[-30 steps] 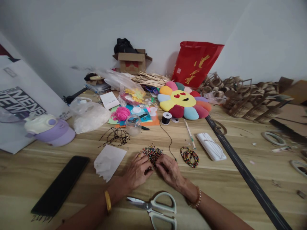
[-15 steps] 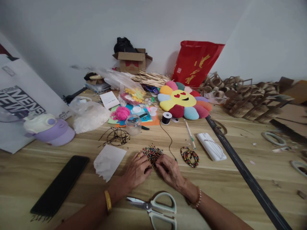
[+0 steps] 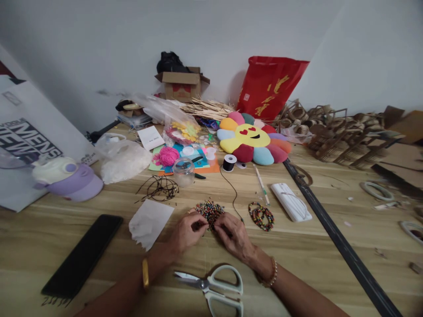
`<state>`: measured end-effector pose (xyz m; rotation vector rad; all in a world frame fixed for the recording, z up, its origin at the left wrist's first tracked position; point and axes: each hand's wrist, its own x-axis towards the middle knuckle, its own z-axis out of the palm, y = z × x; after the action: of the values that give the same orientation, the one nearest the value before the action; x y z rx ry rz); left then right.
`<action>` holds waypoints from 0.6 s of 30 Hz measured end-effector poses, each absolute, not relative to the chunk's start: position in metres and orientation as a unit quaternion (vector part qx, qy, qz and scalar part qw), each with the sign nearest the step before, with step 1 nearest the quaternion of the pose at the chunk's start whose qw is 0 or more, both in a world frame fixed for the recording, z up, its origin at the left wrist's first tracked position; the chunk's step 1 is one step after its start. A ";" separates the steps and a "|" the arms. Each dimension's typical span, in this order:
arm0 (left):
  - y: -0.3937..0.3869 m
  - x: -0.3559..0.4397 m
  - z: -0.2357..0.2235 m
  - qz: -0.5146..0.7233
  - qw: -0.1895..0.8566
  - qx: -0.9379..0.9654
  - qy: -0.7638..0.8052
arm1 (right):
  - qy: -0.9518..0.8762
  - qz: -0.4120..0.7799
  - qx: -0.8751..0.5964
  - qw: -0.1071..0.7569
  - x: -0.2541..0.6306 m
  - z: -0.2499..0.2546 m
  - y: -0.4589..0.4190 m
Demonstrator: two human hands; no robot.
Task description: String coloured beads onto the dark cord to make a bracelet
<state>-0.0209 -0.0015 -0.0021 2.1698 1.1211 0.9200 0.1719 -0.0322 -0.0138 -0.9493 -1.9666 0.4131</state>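
A loose heap of small multicoloured beads [image 3: 210, 210] lies on the wooden table between my hands. At its left edge, my left hand [image 3: 189, 230] has thumb and index fingertips pinched together, and whatever is between them is too small to make out. My right hand [image 3: 235, 235] rests at the heap's right side with curled, closed fingers; what they grip is hidden. Black cord [image 3: 235, 193] runs from a spool [image 3: 229, 163] down to behind my right hand. To the right lies a coil of strung beads [image 3: 261, 216]. Scissors [image 3: 211, 284] with pale handles lie nearest me.
Left of my hands are torn white paper [image 3: 150, 223], a black phone [image 3: 82, 255] and tangled black cords [image 3: 160, 188]. A clear jar [image 3: 183, 172] and pink yarn [image 3: 167, 156] stand farther back. On the right are a white power bank [image 3: 291, 201] and a dark strip [image 3: 337, 233].
My left hand has turned, its thumb and index finger now coming together in a pinch by the beads. The right hand stays almost where it was.
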 end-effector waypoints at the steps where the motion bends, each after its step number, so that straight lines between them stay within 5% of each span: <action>1: -0.001 -0.021 -0.002 0.344 0.286 0.787 0.424 | -0.793 0.168 -0.383 0.443 0.172 -0.014 -0.032; 18: 0.002 -0.022 -0.004 0.343 0.442 0.712 0.425 | -0.791 0.171 -0.377 0.450 0.172 -0.012 -0.032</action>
<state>-0.0224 0.0023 -0.0041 1.7653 1.0533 0.8514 0.1717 -0.0321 -0.0125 -0.9310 -1.9560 0.4229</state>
